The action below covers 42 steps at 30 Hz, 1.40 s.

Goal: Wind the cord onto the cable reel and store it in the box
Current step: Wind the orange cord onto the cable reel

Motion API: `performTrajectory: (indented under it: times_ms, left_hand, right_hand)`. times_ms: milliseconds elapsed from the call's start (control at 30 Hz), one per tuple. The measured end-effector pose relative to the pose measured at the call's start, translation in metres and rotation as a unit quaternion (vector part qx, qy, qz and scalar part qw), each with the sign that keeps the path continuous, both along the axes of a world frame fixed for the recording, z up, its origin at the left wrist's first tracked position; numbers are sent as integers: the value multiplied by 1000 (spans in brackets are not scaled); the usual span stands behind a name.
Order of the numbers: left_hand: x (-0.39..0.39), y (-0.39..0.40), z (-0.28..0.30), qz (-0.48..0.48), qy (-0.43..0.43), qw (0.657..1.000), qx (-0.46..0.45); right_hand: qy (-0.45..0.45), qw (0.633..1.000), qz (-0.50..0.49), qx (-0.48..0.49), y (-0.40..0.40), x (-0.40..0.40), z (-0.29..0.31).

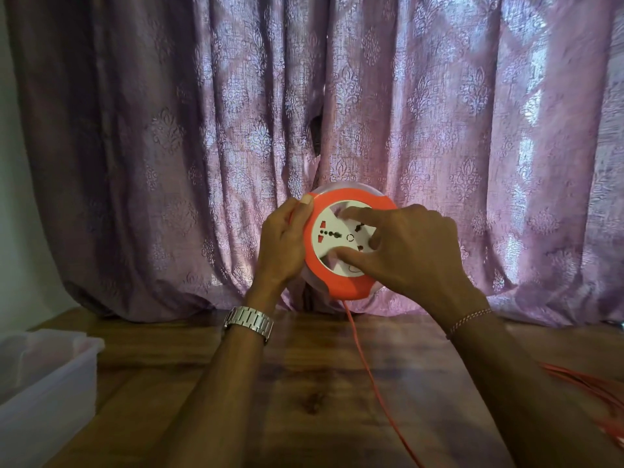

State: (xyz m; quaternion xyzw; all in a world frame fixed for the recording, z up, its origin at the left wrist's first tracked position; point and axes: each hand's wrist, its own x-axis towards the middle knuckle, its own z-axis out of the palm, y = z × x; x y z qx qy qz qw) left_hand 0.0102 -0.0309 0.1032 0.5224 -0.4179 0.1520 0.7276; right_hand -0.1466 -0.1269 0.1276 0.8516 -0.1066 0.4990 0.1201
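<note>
Our left hand (pixel 283 243) grips the rim of the orange cable reel (pixel 344 244), fingers curled round its left edge with the thumb on the orange ring. Our right hand (pixel 415 251) presses its fingertips (pixel 344 253) into the white socket face, thumb and forefinger spread across it. We hold the reel upright above the wooden table (pixel 304 383), in front of the purple curtain (pixel 202 130). The orange cord (pixel 371 373) hangs from the reel's lower edge and trails toward us, with more loops lying at the table's right. The translucent plastic box (pixel 47 373) sits at the left, well apart from the reel. A metal watch (pixel 249 321) circles our left wrist.
</note>
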Motion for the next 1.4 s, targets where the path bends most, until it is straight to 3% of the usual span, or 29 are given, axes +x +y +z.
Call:
performTrajectory:
  times_ms: [267,400,500,800,1067,1300,1400]
  left_hand:
    - [-1,3,0,16,5,1000,-1]
    - [0,1,0,28,-2,1000,4]
    - [-1,1,-1,27,-18,999,13]
    - [5,-1,-1,25,-16,999,17]
    - [4,-4,-2,9,-28,999,28]
    - [3,-3,-4,10,-26,999,31]
    - [3,-3,-4,10,-31,999,29]
  right_hand:
    - [81,987,106,-84,-7,-3,9]
    - [176,975,102,-84,-2,-2,8]
    - [196,974,81,-83,2,-2,7]
    - [136,987,19,-89,3,-2,4]
    - [1,1000,-6,22,10,-4,0]
    - [14,999,-41,18,11,-8,4]
    - [36,999,-7,-21,4,-12,10]
